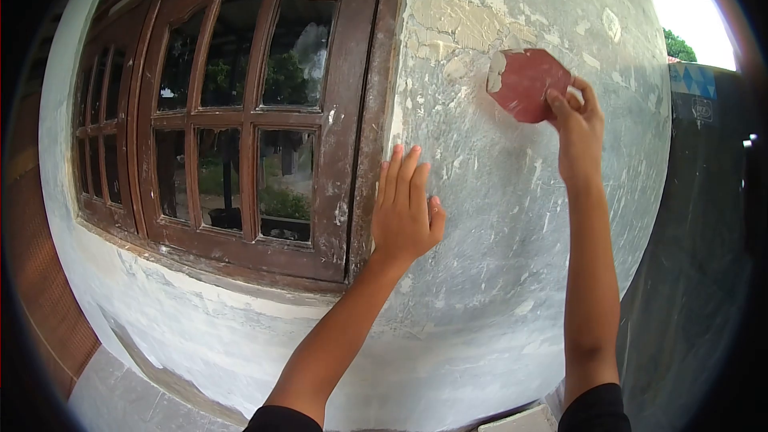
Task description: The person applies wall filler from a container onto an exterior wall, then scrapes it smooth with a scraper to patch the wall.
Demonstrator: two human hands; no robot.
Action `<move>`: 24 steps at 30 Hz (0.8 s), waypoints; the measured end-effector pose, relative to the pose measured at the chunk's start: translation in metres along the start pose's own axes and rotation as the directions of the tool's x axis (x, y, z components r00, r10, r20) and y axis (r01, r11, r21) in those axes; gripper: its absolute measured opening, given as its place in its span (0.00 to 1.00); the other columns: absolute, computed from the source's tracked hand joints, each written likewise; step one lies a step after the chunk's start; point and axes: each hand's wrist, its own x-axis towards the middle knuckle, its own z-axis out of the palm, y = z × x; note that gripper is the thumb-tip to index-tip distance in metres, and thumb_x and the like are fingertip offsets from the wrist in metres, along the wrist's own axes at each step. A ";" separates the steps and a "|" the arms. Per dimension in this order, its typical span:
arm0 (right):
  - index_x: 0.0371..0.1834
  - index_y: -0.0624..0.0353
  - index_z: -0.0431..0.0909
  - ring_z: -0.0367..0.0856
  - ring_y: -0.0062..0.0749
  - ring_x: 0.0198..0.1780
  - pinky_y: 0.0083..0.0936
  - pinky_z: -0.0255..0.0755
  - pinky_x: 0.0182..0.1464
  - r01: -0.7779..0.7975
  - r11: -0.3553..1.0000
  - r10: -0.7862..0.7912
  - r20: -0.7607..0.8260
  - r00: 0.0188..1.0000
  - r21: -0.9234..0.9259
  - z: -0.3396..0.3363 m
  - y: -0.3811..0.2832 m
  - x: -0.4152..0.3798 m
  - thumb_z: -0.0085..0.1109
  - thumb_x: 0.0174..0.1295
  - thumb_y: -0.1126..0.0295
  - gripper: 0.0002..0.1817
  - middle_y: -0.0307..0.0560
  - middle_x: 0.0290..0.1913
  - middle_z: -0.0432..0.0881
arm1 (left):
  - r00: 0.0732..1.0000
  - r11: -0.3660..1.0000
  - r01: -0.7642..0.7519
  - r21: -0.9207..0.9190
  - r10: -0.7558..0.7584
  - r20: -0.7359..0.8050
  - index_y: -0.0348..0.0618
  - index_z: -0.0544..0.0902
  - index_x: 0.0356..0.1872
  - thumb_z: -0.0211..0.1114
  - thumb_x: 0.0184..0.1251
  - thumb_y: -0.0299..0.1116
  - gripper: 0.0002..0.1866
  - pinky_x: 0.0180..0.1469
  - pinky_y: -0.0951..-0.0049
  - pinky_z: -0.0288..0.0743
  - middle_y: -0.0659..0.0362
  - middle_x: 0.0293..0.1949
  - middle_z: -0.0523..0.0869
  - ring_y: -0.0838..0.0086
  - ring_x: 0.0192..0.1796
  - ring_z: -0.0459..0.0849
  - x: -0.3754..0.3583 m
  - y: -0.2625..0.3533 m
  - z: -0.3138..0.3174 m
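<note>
In the upper right of the frame, the right hand [578, 124] pinched a reddish sheet of sandpaper [524, 82] by its right edge, pressing it flat against the peeling wall [496, 216]. The sheet looked thin, light and bendable, likely to crease or tear, so a flat-fingered hold near its edge suited it. The left hand [406, 208] lay open and empty on the wall at centre, beside the wooden window frame [364, 152].

Right hand [578, 124] presses a reddish sheet of sandpaper [524, 82] against the grey wall [512, 216], just below a patch of peeling paint [464, 24]. Left hand [406, 208] lies flat, fingers together, on the wall beside the brown wooden window frame [352, 112].
</note>
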 end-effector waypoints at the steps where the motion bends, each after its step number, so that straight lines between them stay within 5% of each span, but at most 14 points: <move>1: 0.57 0.67 0.75 0.84 0.27 0.40 0.25 0.78 0.45 0.099 0.989 -0.094 0.050 0.994 -0.110 0.003 -0.007 0.014 0.58 0.66 0.78 0.16 0.48 0.41 0.86 | 1.000 1.000 0.005 -0.004 -0.005 0.001 0.32 0.70 0.61 0.58 0.59 0.30 0.26 0.75 0.40 0.56 0.41 0.69 0.70 0.41 0.76 0.62 0.000 0.001 0.000; 6: 0.59 0.58 0.80 0.86 0.32 0.44 0.30 0.78 0.50 0.481 0.823 -0.373 0.350 0.859 -0.302 0.052 -0.028 0.088 0.56 0.66 0.73 0.18 0.52 0.47 0.88 | 1.000 1.000 0.018 -0.005 -0.018 0.009 0.33 0.71 0.61 0.58 0.59 0.31 0.27 0.75 0.40 0.56 0.41 0.70 0.70 0.41 0.76 0.62 0.000 0.000 0.000; 9: 0.62 0.61 0.77 0.82 0.27 0.49 0.26 0.74 0.56 0.468 0.844 -0.263 0.557 0.788 -0.262 0.083 -0.029 0.113 0.54 0.70 0.75 0.18 0.44 0.50 0.86 | 1.000 1.000 0.015 -0.013 -0.015 0.007 0.33 0.71 0.61 0.58 0.59 0.31 0.26 0.75 0.39 0.56 0.41 0.70 0.70 0.42 0.76 0.62 0.000 0.000 -0.001; 16: 0.62 0.60 0.78 0.84 0.30 0.48 0.29 0.77 0.54 0.525 0.713 -0.213 0.570 0.794 -0.465 0.115 -0.011 0.137 0.53 0.69 0.76 0.18 0.47 0.49 0.86 | 1.000 1.000 0.012 -0.011 -0.012 0.018 0.33 0.71 0.61 0.58 0.59 0.30 0.26 0.75 0.40 0.56 0.41 0.70 0.70 0.42 0.76 0.63 -0.001 -0.001 -0.001; 19: 0.62 0.59 0.78 0.84 0.30 0.48 0.30 0.77 0.54 0.411 0.777 -0.212 0.416 0.884 -0.477 0.106 -0.011 0.147 0.53 0.69 0.77 0.18 0.46 0.49 0.86 | 1.000 1.000 0.007 -0.009 -0.007 0.014 0.33 0.71 0.60 0.57 0.59 0.30 0.26 0.75 0.40 0.56 0.41 0.69 0.70 0.42 0.76 0.63 0.000 0.000 -0.001; 21: 0.62 0.59 0.78 0.84 0.30 0.47 0.29 0.77 0.53 0.292 0.907 -0.170 0.368 0.914 -0.305 0.096 -0.010 0.153 0.54 0.69 0.76 0.18 0.46 0.48 0.86 | 1.000 1.000 0.006 -0.010 -0.006 0.013 0.33 0.71 0.60 0.57 0.59 0.30 0.26 0.75 0.40 0.56 0.41 0.69 0.70 0.42 0.76 0.63 -0.001 0.000 -0.001; 24: 0.62 0.59 0.78 0.84 0.29 0.47 0.28 0.78 0.50 0.337 0.881 -0.163 0.458 0.874 -0.331 0.102 -0.012 0.128 0.54 0.69 0.76 0.18 0.46 0.49 0.86 | 1.000 1.000 0.010 -0.007 -0.009 0.019 0.33 0.71 0.60 0.57 0.59 0.31 0.26 0.75 0.41 0.56 0.40 0.69 0.70 0.42 0.76 0.63 0.000 0.000 -0.001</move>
